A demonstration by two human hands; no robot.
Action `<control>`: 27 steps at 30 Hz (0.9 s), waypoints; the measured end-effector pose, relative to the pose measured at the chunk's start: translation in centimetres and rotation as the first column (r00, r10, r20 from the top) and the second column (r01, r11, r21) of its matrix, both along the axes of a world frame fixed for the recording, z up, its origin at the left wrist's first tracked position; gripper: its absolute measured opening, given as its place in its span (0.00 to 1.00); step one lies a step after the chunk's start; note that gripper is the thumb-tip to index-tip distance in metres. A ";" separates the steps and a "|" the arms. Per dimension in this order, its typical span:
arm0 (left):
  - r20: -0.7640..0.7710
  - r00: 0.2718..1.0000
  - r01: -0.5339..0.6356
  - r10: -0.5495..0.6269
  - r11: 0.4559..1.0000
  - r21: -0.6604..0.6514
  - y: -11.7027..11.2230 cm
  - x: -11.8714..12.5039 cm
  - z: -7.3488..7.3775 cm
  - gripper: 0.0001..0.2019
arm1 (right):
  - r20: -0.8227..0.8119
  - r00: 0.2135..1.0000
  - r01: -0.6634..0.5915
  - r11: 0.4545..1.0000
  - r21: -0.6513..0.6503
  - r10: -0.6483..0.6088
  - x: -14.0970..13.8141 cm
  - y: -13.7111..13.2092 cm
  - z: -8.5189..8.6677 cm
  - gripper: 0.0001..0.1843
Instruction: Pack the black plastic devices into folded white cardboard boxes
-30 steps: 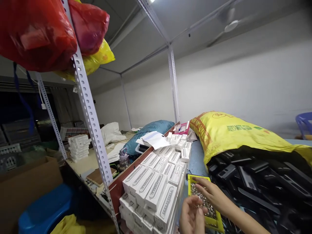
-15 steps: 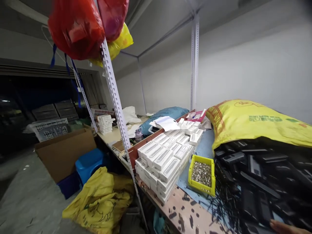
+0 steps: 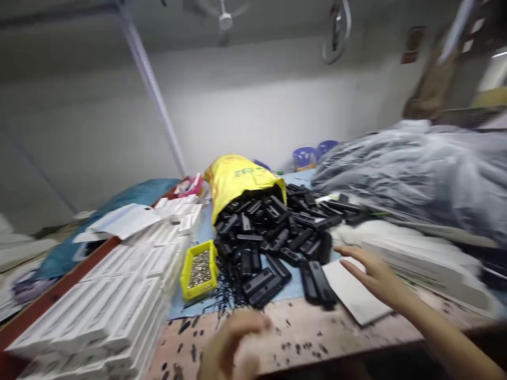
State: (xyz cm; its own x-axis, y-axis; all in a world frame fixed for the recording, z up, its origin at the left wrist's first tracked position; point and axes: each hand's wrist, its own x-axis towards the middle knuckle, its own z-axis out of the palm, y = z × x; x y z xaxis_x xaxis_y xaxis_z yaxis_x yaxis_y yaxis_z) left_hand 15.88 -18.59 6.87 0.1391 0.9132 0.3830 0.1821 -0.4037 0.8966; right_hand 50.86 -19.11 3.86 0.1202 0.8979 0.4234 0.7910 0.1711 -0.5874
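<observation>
Low in the middle of the head view, my left hand (image 3: pixel 235 343) is blurred, its thumb and fingers curved apart over the table's front edge. Nothing shows between them. My right hand (image 3: pixel 368 272) is open, fingers stretched leftward, above a flat white box or card (image 3: pixel 354 290); whether it touches is unclear. Just left of that lie two long black plastic pieces (image 3: pixel 317 282). A heap of similar black pieces (image 3: pixel 273 227) spills from a yellow sack (image 3: pixel 241 177). A yellow bin (image 3: pixel 184 274) of small metal parts stands left of the heap.
Stacked small white boxes (image 3: pixel 114 301) fill the left side, with papers (image 3: pixel 124 219) on top, beside a reddish-brown board (image 3: pixel 89 261). At right stand a row of white packages (image 3: pixel 420 258) and a large grey plastic-covered pile (image 3: pixel 407 163). Dark marks spot the pink table front (image 3: pixel 293 322).
The view has swung right, bringing the grey pile and white packages into sight. My left hand has come into view. More of my right hand and forearm shows.
</observation>
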 end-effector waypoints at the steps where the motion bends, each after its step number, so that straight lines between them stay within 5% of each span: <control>1: -0.025 0.999 0.022 -0.022 0.999 -0.028 0.6 -0.4 -0.4 0.24 | 0.030 0.998 0.048 0.998 -0.039 -0.047 1.0 -0.5 -1.0 0.28; 4: -0.398 0.916 0.032 -0.046 0.999 -0.041 3.5 1.2 -2.3 0.26 | 0.149 0.984 0.131 0.964 -0.232 -0.098 3.3 -2.4 -4.7 0.40; 7: -0.734 0.666 0.195 -0.132 0.981 0.001 6.0 7.4 -4.8 0.33 | 0.200 0.979 0.118 0.895 -0.430 -0.033 3.9 -3.9 -8.1 0.54; 9: -0.847 0.498 0.437 -0.186 0.898 0.060 6.9 11.8 -6.7 0.40 | 0.203 0.978 0.068 0.865 -0.498 0.040 4.0 -4.1 -9.2 0.56; 12: -0.909 0.354 0.651 -0.222 0.756 0.069 8.3 15.9 -9.0 0.35 | 0.211 0.966 -0.031 0.872 -0.489 0.152 4.6 -3.6 -9.2 0.50; 15: -0.925 0.339 0.650 -0.171 0.753 0.099 10.7 16.4 -10.0 0.28 | 0.302 0.895 -0.183 0.887 -0.423 0.329 5.8 -2.5 -7.9 0.44; 19: -0.931 0.345 0.651 -0.123 0.746 0.143 14.5 15.1 -10.0 0.27 | 0.554 0.682 -0.376 0.879 -0.294 0.477 6.1 -0.9 -7.3 0.38; 23: -0.943 0.317 0.641 -0.096 0.755 0.139 17.6 15.0 -9.8 0.28 | 0.770 0.549 -0.402 0.911 -0.097 0.324 4.8 0.6 -8.9 0.30; 27: -0.926 0.359 0.636 -0.117 0.757 0.151 18.8 15.4 -9.1 0.29 | 0.819 0.566 -0.333 0.934 0.126 0.091 3.7 2.4 -10.0 0.22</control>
